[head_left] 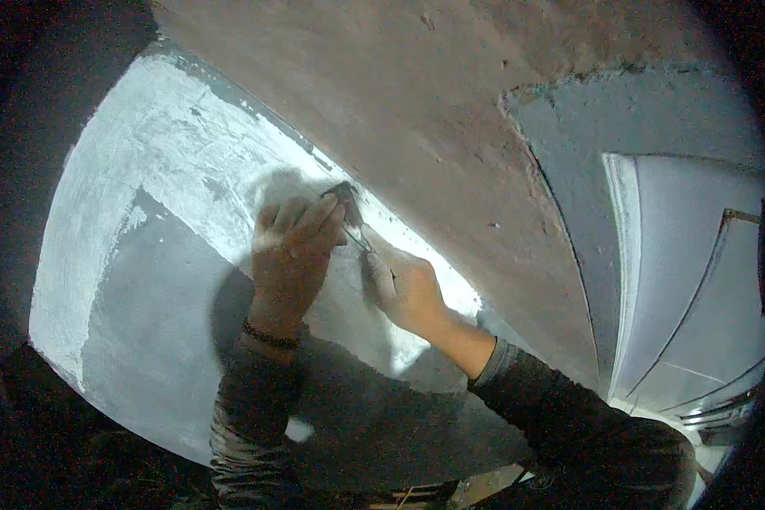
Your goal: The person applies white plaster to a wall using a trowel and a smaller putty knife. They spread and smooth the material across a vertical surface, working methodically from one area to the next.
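Dark spatula-like tool (349,202), likely light, stiff; best held at slim handle (361,241), where right hand (410,287) pinches; left hand (291,253), can't tell grip.

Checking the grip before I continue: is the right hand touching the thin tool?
Touching: the head view shows the right hand pinching the thin tool between thumb and fingers.
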The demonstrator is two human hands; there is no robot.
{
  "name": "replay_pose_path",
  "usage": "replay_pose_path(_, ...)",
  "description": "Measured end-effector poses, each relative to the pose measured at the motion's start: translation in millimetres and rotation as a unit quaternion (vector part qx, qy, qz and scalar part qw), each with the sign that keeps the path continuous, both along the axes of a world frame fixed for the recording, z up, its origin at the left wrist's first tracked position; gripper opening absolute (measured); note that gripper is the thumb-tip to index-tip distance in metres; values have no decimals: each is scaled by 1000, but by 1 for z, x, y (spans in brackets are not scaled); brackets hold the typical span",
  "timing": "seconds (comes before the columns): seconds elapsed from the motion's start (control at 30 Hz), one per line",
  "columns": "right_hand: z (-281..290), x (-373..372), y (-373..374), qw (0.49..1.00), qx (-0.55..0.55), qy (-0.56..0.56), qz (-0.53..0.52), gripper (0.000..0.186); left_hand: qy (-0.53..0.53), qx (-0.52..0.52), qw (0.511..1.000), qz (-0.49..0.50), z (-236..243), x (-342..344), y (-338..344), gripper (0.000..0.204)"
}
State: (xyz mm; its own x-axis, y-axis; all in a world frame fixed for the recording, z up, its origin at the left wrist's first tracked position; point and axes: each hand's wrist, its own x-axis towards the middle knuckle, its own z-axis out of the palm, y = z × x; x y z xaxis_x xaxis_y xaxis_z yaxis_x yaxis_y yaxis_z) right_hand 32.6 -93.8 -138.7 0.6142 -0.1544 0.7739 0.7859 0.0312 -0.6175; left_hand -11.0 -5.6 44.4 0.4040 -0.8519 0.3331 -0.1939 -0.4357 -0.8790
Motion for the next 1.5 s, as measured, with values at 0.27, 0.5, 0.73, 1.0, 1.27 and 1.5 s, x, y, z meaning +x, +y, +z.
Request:
replay_pose_path(0.27, 4, -1, 0, 998, 51, 9, 40, 44, 19, 17, 999, -35, 12, 2, -8, 18)
replay_pose_path(0.5, -5, -11, -7, 995, 52, 31, 75, 51, 66, 36, 997, 22, -2, 3, -9, 12)
replay_pose_path(0.73, -1, -6, -1, 996, 87, -15, 27, 43, 35, -15, 999, -6, 7, 4, -6, 13)
replay_pose_path(1.0, -6, -8, -2, 996, 76, -13, 44, 47, 35, -81, 996, -14, 0, 3, -6, 11)
replay_pose_path(1.27, -9, -12, -3, 996, 87, 0, 37, 45, 54, 4, 999, 0, -2, 1, -10, 12)
replay_pose_path(1.5, -23, -15, -6, 992, 39, 70, 102, 53, 120, -1, 992, -32, -8, 2, -12, 10)
